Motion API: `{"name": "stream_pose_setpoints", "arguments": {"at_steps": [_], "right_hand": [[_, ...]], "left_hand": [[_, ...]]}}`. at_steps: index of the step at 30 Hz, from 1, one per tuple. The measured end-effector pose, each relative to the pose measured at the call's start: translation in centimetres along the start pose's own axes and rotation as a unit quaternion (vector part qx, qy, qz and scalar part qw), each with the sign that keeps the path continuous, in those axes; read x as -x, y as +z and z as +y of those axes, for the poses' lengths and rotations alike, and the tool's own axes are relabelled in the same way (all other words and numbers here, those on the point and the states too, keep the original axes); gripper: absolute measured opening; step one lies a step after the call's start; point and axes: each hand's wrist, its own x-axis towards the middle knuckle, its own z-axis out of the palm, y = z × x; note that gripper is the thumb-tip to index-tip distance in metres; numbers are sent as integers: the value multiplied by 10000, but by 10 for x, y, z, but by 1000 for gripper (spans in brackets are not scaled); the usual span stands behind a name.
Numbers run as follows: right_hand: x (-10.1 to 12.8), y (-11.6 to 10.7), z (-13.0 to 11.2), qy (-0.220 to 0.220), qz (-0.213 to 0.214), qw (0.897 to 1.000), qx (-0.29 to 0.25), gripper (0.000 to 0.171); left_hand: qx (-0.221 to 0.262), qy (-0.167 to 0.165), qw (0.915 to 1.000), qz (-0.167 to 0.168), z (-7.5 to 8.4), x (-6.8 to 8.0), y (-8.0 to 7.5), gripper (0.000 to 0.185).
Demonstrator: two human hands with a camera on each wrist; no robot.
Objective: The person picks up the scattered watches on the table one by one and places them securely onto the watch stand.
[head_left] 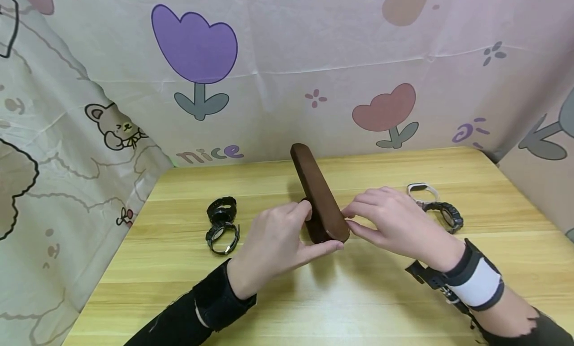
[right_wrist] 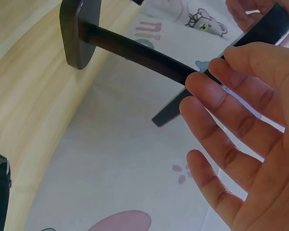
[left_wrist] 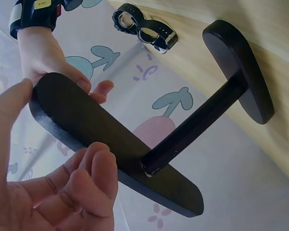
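Note:
A dark brown watch display stand (head_left: 319, 194) stands upright on the table, its long top bar on a round post (left_wrist: 197, 125) above a rounded base (left_wrist: 238, 72). My left hand (head_left: 280, 241) holds the bar's near part, with the thumb across the near end and the other fingers bent at the left side. On the bar's right side, my right hand (head_left: 390, 221) touches the edge with thumb and fingertips. Its other fingers (right_wrist: 216, 139) stretch out fairly straight beside the bar. No watch hangs on the bar.
Two black watches (head_left: 221, 224) lie left of the stand. To the right, behind my right hand, are a white band (head_left: 423, 189) and a black watch (head_left: 450, 216). A patterned cloth (head_left: 287, 86) hangs behind the wooden table (head_left: 179, 271).

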Motion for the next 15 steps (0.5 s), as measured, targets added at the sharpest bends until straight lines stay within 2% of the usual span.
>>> {"name": "stream_pose_setpoints", "arguments": {"at_steps": [8,15], "right_hand": [[-6,4,-6,-84,-49,9999,-54,15],[-11,7,-11,-133,-43,9998,-165,16]], "left_hand": [[-84,122,9999,5,0,2,-3,57],[-568,94,9983,84,1,5,-6,61]]}}
